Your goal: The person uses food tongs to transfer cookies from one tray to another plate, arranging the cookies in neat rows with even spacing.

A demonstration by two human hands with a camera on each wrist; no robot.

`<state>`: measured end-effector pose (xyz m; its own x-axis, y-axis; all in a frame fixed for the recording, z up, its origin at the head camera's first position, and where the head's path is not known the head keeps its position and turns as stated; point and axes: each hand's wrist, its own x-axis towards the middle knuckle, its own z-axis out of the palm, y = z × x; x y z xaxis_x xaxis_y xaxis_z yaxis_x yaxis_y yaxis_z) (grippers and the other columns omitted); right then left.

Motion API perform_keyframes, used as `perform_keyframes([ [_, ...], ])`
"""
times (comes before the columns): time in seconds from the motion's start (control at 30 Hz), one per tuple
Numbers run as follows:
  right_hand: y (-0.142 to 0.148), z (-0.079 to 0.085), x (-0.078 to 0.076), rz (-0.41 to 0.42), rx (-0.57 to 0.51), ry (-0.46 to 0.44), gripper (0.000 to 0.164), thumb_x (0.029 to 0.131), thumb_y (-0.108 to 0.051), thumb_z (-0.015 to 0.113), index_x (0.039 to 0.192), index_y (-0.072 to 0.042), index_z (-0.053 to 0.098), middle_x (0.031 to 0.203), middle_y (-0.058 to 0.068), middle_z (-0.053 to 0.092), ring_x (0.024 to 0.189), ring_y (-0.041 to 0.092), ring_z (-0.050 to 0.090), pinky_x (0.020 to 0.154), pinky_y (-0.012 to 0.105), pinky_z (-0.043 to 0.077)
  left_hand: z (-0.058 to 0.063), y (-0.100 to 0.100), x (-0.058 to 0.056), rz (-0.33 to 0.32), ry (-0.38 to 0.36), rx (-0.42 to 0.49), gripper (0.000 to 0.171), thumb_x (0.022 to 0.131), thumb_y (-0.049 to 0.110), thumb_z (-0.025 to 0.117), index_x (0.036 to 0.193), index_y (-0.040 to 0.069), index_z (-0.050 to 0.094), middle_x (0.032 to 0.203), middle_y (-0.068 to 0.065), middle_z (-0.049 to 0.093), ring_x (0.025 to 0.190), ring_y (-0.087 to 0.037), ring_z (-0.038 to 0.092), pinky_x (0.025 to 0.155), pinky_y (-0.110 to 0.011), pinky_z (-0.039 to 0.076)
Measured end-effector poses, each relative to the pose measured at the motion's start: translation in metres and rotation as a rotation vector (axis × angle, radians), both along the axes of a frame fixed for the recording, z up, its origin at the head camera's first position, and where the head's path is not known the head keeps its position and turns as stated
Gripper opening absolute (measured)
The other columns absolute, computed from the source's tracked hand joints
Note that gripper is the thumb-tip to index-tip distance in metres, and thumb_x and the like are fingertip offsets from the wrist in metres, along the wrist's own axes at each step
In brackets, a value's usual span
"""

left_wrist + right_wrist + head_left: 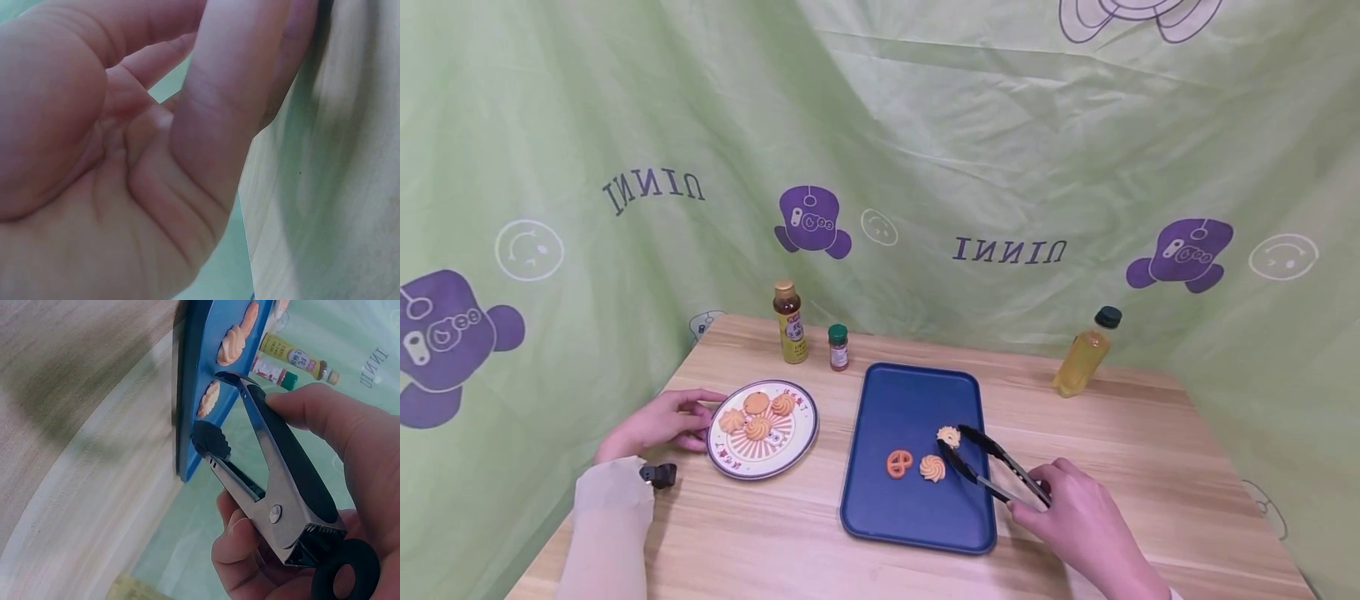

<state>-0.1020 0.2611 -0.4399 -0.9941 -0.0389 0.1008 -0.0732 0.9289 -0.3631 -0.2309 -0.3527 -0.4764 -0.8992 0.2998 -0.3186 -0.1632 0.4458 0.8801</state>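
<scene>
My right hand [1078, 508] grips a pair of black-and-steel tongs [1011, 479] over the right side of a blue tray [898, 408]. The tongs' tips are spread around a ring-shaped cookie [949, 437]; the right wrist view shows a gap on both sides. Beside it on the tray lie a swirl cookie [932, 468] and a pretzel [898, 463]. My left hand [666, 421] holds the left rim of a round plate [760, 462] that carries several cookies [758, 428]. In the left wrist view the fingers are bent, with the plate out of sight.
At the back left stand a sauce bottle [792, 325] and a small green-capped jar [838, 348]. A bottle of yellow liquid [1082, 360] stands at the back right. Green printed cloth [910, 183] hangs behind the wooden table [760, 533].
</scene>
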Motion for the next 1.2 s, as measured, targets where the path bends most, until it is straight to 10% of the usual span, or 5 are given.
perform_keyframes([
  [1.2, -0.005, 0.007, -0.008, 0.075, 0.032, 0.116, 0.031, 0.079, -0.031, 0.094, 0.097, -0.009, 0.082, 0.08, -0.004, 0.058, 0.068, 0.012, 0.049, 0.055, 0.026, 0.041, 0.0, -0.003, 0.0, -0.013, 0.018, -0.016, 0.057, 0.111, -0.001, 0.061, 0.165, -0.01, 0.042, 0.126, -0.024, 0.063, 0.095, -0.022, 0.077, 0.084, -0.038, 0.076],
])
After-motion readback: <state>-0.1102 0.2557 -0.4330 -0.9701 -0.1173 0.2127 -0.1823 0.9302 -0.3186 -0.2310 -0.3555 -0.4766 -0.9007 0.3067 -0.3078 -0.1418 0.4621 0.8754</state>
